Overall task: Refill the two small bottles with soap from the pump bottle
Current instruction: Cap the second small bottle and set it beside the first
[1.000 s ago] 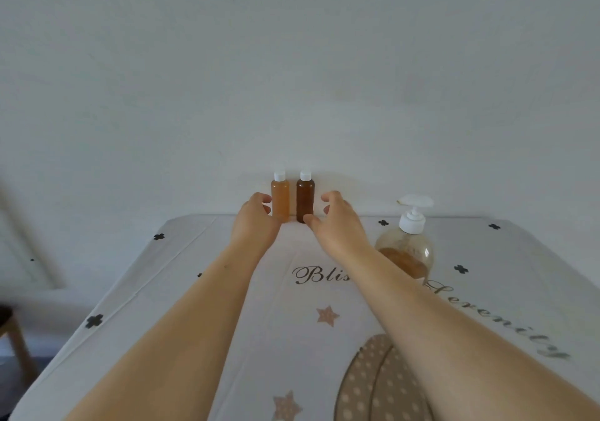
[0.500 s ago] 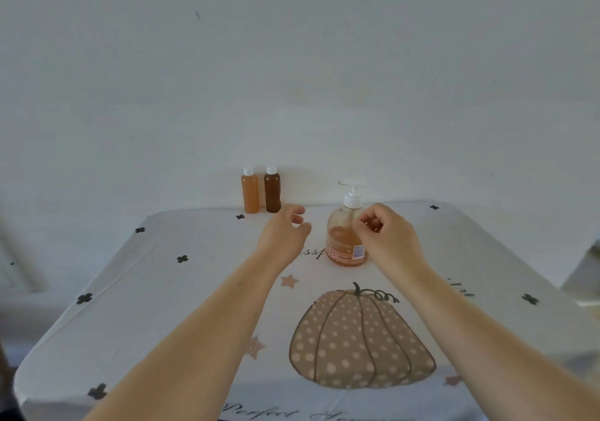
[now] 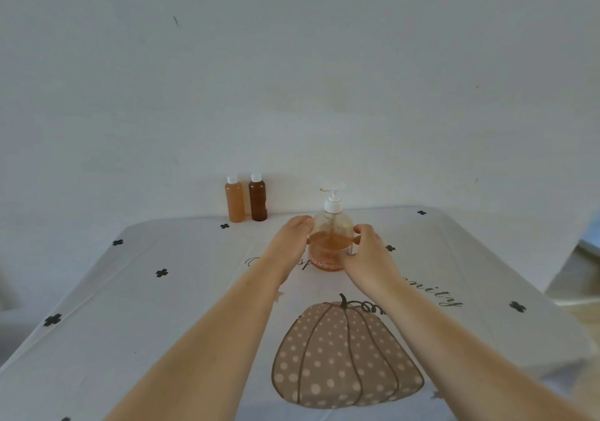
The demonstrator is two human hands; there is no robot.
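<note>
Pale orange small bottle [image 3: 234, 201] — upright, long axis vertical, white cap on top, at the far edge of the worktop [image 3: 156, 316] by the wall.

Dark brown small bottle [image 3: 258, 200] — upright, white cap up, just beside the pale one on its right, with a narrow gap between them.

Left hand [image 3: 289, 242]: laid against the left side of the pump bottle, fingers nearly straight and close together, thumb near the front.

Pump bottle [image 3: 331, 245]: clear and rounded, standing upright near the middle of the worktop, well apart from the two small bottles. It is about half full of orange soap. White pump on top, spout pointing left.

Right hand [image 3: 368, 258]: fingers curled round the bottle's right side, thumb across its lower front.

Cloth on the worktop: printed with a dotted pumpkin [image 3: 344, 359], nearer than the bottle.
</note>
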